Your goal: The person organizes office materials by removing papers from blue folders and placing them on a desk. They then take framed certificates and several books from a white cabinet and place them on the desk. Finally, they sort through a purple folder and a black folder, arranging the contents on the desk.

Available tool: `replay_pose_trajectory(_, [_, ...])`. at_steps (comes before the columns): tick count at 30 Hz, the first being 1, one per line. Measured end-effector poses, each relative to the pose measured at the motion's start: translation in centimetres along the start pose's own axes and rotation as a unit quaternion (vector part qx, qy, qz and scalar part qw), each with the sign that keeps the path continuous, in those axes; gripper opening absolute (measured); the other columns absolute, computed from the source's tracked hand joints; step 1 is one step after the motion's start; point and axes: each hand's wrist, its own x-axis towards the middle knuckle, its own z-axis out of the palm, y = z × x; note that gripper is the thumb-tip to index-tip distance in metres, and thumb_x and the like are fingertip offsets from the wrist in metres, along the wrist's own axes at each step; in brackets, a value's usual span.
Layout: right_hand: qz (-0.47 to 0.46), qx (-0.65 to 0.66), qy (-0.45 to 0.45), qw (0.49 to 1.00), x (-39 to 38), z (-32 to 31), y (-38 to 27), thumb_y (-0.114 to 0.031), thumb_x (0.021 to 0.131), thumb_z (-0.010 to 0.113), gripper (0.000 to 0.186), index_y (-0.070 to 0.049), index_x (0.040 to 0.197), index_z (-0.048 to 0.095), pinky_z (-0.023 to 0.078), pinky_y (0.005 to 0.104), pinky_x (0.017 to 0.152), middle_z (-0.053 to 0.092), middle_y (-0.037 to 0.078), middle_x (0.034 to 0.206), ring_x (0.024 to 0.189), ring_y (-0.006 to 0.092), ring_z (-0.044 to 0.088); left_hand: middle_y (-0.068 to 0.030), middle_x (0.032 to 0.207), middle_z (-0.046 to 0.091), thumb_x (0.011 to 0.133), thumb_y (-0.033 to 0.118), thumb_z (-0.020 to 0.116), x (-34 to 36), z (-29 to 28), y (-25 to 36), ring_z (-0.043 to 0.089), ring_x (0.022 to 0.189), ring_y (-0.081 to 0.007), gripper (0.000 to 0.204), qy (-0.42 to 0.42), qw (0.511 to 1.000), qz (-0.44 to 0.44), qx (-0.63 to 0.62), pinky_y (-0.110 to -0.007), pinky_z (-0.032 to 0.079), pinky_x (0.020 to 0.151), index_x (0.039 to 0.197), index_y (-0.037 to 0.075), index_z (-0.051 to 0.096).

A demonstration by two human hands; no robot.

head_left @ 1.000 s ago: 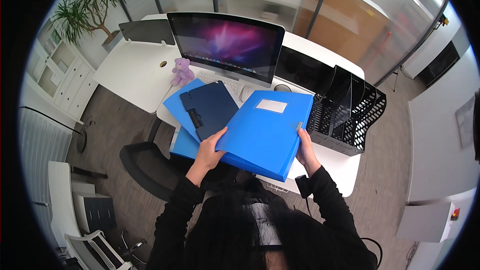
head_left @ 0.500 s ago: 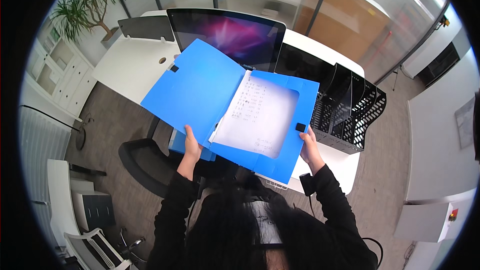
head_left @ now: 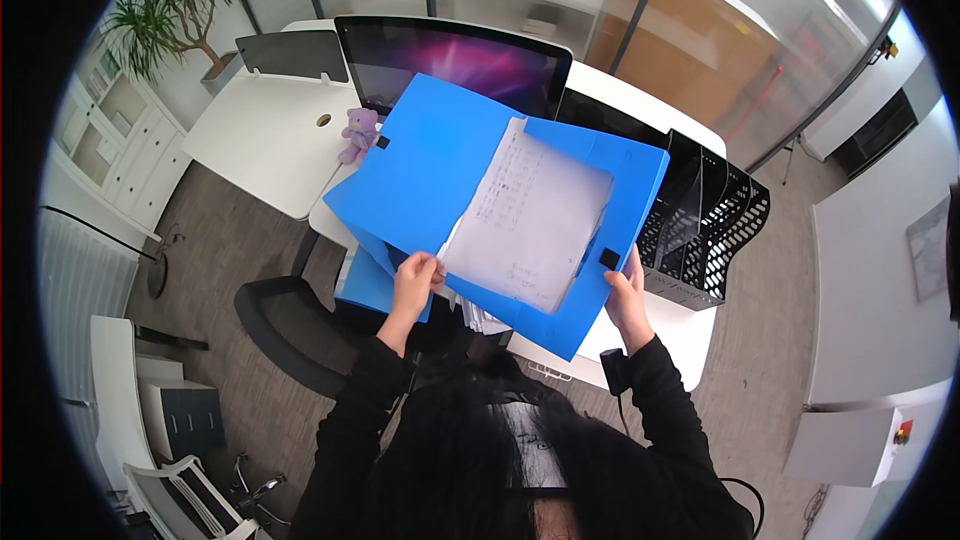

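A blue plastic file box (head_left: pixel 430 165) is held open in front of me, its cover swung to the left. Handwritten white papers (head_left: pixel 540 215) lie inside, framed by the box's cut-out right side. My right hand (head_left: pixel 628 298) grips the right edge, thumb on top beside a black fastener (head_left: pixel 609 259). At the lower end of the spine, my left hand (head_left: pixel 415 285) is closed in a pinch at the papers' lower-left corner; its fingertips are partly hidden.
Behind the box stands a monitor (head_left: pixel 470 65) on a white desk (head_left: pixel 255 135). A purple teddy bear (head_left: pixel 358 133) sits left of the box, and a black mesh file rack (head_left: pixel 700 230) to the right. Below are a blue folder (head_left: pixel 365 285), loose white sheets (head_left: pixel 478 318) and a black chair (head_left: pixel 290 340).
The file box has shifted right and tilted, uncovering the teddy bear and the loose sheets. My left hand has moved from the cover's lower edge to the papers' corner; my right hand keeps its grip.
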Motion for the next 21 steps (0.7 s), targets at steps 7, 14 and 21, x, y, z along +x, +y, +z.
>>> replay_pose_trajectory(7, [-0.014,-0.008,-0.02,1.0,-1.4,0.7,-1.1,0.006,0.061,0.043,0.066,-0.001,0.124,0.024,0.04,0.023,0.075,0.044,0.007,0.105,0.092,0.0134,0.047,-0.0128,0.099,0.045,0.07,0.019,0.059,2.4,4.1,2.3,0.045,0.092,-0.0241,0.046,0.056,0.925,0.221,0.305,-0.034,0.039,0.071,0.108,0.002,0.041])
replay_pose_trajectory(14, [-0.019,-0.003,-0.013,1.0,-2.5,0.4,-1.6,0.004,0.058,0.043,0.07,-0.001,0.124,0.023,0.04,0.0234,0.078,0.044,0.008,0.106,0.095,0.0147,0.047,-0.016,0.101,0.045,0.069,0.022,0.064,4.3,5.0,0.5,0.046,0.094,-0.0241,0.053,-0.038,0.964,0.163,0.206,-0.033,0.04,0.077,0.109,0.0,0.038])
replay_pose_trajectory(21, [-0.012,0.017,0.022,1.0,-3.6,-0.6,-1.4,0.004,0.058,0.043,0.068,-0.002,0.123,0.025,0.042,0.0248,0.074,0.046,0.008,0.103,0.09,0.0148,0.049,-0.0125,0.095,0.055,0.071,0.012,0.063,3.8,5.6,3.3,0.055,0.082,-0.0175,0.041,-0.2,0.977,-0.045,0.063,-0.028,0.044,0.074,0.103,-0.006,0.045])
